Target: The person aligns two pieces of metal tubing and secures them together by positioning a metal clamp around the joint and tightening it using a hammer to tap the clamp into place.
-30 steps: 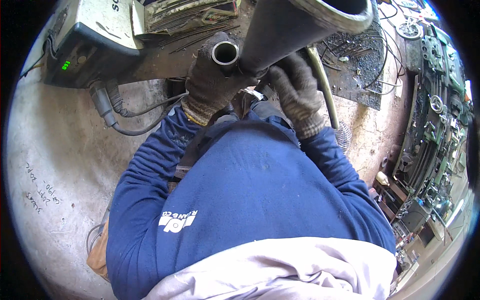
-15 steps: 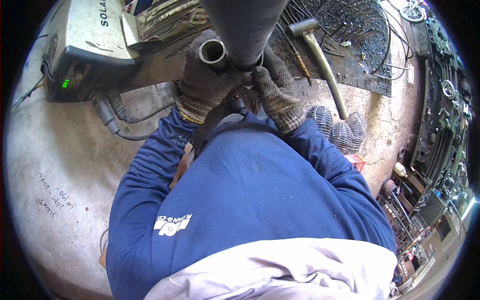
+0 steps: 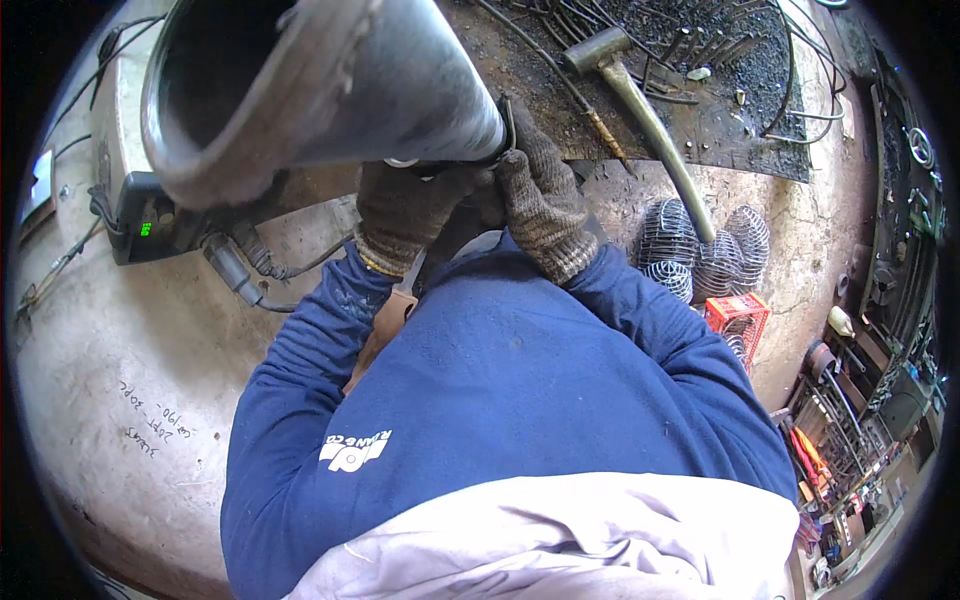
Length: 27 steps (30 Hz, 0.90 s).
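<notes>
Grey metal forms the large pipe [image 3: 425,75], its far end lodged between the two gloved hands and its open mouth rising above and to the left of the left hand. The right hand [image 3: 543,195] is clamped on that far end, thumb and fingers drawn together at the rim. Just beside it, the left hand [image 3: 412,210] is curled about a small pipe [image 3: 401,163], of which only a pale sliver of rim shows; the large pipe hides its fingertips. Just below the hands, a blue sweater [image 3: 520,370] carries bold white print on its chest. Beyond the right hand, a hammer [image 3: 645,120] lies on the dark, grit-strewn surface [image 3: 745,155], its handle jutting past the edge. Farther right of and below that hand are wire coils [image 3: 670,235] and a red crate [image 3: 738,315]. Left of the left hand, a boxy machine [image 3: 140,200] shows small lit green digits, with a plug and cable [image 3: 232,268] near it. Lower left of that hand, dark handwriting [image 3: 155,415] crosses the pale floor [image 3: 110,350] in short slanting lines.
</notes>
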Motion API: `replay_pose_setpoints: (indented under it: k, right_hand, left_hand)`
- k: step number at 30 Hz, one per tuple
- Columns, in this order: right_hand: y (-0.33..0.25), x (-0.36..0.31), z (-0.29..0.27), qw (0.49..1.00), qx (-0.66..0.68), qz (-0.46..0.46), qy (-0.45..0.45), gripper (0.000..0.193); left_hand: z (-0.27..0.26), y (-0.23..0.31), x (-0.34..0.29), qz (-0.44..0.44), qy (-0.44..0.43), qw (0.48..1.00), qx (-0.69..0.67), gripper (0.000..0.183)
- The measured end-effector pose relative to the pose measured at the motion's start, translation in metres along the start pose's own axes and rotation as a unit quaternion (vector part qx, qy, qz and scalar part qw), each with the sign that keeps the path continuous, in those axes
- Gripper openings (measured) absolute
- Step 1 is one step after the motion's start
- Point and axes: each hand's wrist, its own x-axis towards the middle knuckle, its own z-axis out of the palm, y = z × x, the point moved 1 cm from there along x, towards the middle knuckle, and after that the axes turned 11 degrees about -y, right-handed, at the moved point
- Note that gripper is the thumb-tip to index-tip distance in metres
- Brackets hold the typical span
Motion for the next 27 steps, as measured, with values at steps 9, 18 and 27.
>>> replay_pose_setpoints:
  k: [9,18,27]
  right_hand:
    - [-0.016,0.0,-0.003,0.975,0.184,0.124,-0.035,0.06]
    - [-0.016,0.003,-0.009,0.977,0.18,0.092,-0.061,0.063]
    - [-0.024,0.003,0.001,0.991,0.123,0.054,-0.015,0.063]
  left_hand:
    - [0.01,0.014,-0.003,-0.003,0.008,1.0,-0.009,0.043]
    - [0.002,0.004,0.005,0.005,0.07,0.99,-0.123,0.064]
    - [0.002,0.009,0.003,-0.04,0.053,0.989,-0.131,0.06]
